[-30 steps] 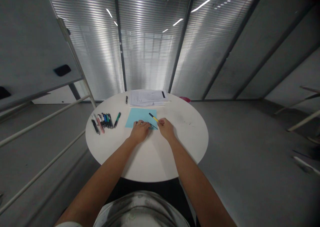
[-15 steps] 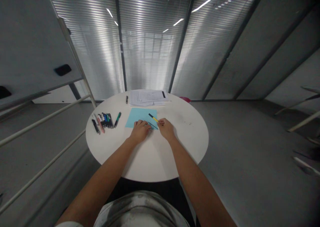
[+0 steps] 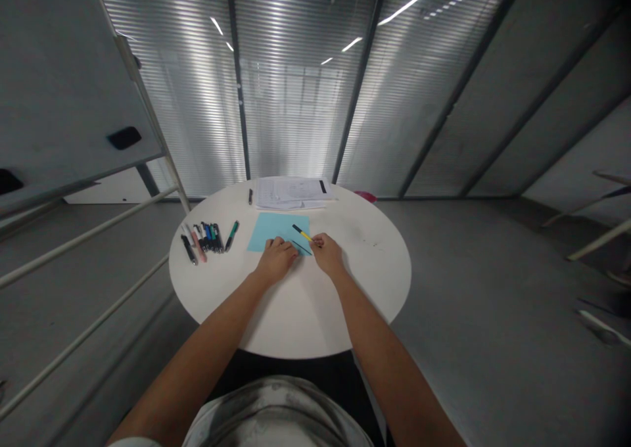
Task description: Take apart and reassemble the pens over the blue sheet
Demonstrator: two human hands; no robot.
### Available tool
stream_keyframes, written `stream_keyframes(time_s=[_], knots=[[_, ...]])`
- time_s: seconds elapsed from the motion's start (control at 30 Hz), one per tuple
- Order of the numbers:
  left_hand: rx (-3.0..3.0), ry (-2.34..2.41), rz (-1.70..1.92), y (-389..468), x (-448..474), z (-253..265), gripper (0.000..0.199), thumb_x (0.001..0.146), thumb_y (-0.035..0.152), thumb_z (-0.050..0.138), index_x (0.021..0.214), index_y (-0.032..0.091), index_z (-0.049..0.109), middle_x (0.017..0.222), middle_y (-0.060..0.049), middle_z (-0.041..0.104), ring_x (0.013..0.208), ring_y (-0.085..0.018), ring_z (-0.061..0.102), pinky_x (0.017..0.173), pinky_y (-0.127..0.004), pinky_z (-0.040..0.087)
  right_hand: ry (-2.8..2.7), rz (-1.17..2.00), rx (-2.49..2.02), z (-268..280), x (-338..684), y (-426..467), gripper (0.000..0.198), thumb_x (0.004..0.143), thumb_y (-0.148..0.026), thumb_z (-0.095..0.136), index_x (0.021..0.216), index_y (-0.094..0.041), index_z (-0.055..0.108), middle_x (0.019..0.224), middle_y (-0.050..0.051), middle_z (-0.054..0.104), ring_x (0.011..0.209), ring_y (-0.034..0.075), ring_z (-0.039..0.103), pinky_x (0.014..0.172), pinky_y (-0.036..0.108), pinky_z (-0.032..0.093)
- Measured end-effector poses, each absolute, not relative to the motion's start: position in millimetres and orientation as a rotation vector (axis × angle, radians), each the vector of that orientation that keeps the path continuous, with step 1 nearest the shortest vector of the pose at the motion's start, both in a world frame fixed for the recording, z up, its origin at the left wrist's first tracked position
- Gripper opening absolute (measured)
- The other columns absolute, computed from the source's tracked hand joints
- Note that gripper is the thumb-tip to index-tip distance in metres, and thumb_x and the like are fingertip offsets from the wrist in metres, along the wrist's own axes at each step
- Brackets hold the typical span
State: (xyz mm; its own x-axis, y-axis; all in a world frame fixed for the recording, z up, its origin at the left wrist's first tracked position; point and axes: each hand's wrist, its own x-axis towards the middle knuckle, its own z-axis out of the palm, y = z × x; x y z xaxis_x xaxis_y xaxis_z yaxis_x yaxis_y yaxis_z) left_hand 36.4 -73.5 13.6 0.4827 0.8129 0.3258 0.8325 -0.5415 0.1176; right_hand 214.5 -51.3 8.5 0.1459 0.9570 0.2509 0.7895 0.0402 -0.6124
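My right hand (image 3: 327, 253) is closed on a yellow pen (image 3: 304, 235) with a black end, which points up and left over a light blue sheet of paper (image 3: 269, 227). To its left, my left hand (image 3: 277, 260) lies on the sheet's lower edge with curled fingers. A thin dark stick (image 3: 302, 247), perhaps a pen refill, shows between the hands, close to the left fingertips. Whether those fingers grip it or anything else is hidden. Both hands are over the round white table (image 3: 305, 322).
Several pens (image 3: 210, 236) lie in a row at the table's left, with a green and black pen (image 3: 231, 235) beside them. Printed papers (image 3: 293, 192) and a dark pen (image 3: 250, 196) are at the back. A whiteboard stand's rail (image 3: 89, 236) stands left of the table.
Almost nothing differs. Both hands and the yellow pen keep nearly the same place, with only a slight shift.
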Motion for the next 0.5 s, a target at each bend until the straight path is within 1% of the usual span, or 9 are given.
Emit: stream_keyframes(time_s=[0.1, 0.23, 0.37, 0.5], knots=[[-2.651, -1.444, -0.54, -73.5, 35.8, 14.0, 0.025, 0.092, 0.032, 0.043, 0.094, 0.027, 0.068, 0.101, -0.007, 0.063, 0.102, -0.025, 0.043, 0.086, -0.041, 0.029, -1.678, 0.343, -1.778, 10.0, 214.3, -52.2, 0.012, 0.085, -0.032, 0.055, 0.094, -0.027, 0.062, 0.097, 0.0, 0.07, 0.095, 0.017, 0.062, 0.082, 0.028, 0.044], [-2.607, -1.496, -0.569, -72.9, 35.2, 13.1, 0.023, 0.091, 0.033, 0.046, 0.094, 0.027, 0.068, 0.105, -0.007, 0.06, 0.102, -0.025, 0.043, 0.085, -0.041, 0.029, -1.69, 0.338, -1.74, 7.5, 215.0, -51.7, 0.012, 0.084, -0.031, 0.055, 0.094, -0.026, 0.061, 0.094, -0.001, 0.07, 0.093, 0.016, 0.062, 0.08, 0.027, 0.043], [-2.598, -1.512, -0.568, -73.1, 35.2, 12.6, 0.022, 0.091, 0.031, 0.046, 0.094, 0.025, 0.067, 0.106, -0.007, 0.06, 0.102, -0.025, 0.043, 0.085, -0.04, 0.03, -1.678, 0.327, -1.716, 4.0, 215.6, -49.3, 0.011, 0.083, -0.03, 0.056, 0.091, -0.025, 0.061, 0.093, -0.001, 0.07, 0.09, 0.016, 0.063, 0.079, 0.027, 0.044], [-2.626, -1.503, -0.596, -72.5, 35.5, 11.1, 0.022, 0.091, 0.029, 0.044, 0.094, 0.022, 0.066, 0.1, -0.008, 0.062, 0.101, -0.025, 0.045, 0.084, -0.04, 0.03, -1.659, 0.359, -1.684, 0.1, 216.7, -46.2, 0.01, 0.082, -0.03, 0.057, 0.089, -0.025, 0.061, 0.09, 0.0, 0.07, 0.087, 0.017, 0.063, 0.077, 0.028, 0.044]])
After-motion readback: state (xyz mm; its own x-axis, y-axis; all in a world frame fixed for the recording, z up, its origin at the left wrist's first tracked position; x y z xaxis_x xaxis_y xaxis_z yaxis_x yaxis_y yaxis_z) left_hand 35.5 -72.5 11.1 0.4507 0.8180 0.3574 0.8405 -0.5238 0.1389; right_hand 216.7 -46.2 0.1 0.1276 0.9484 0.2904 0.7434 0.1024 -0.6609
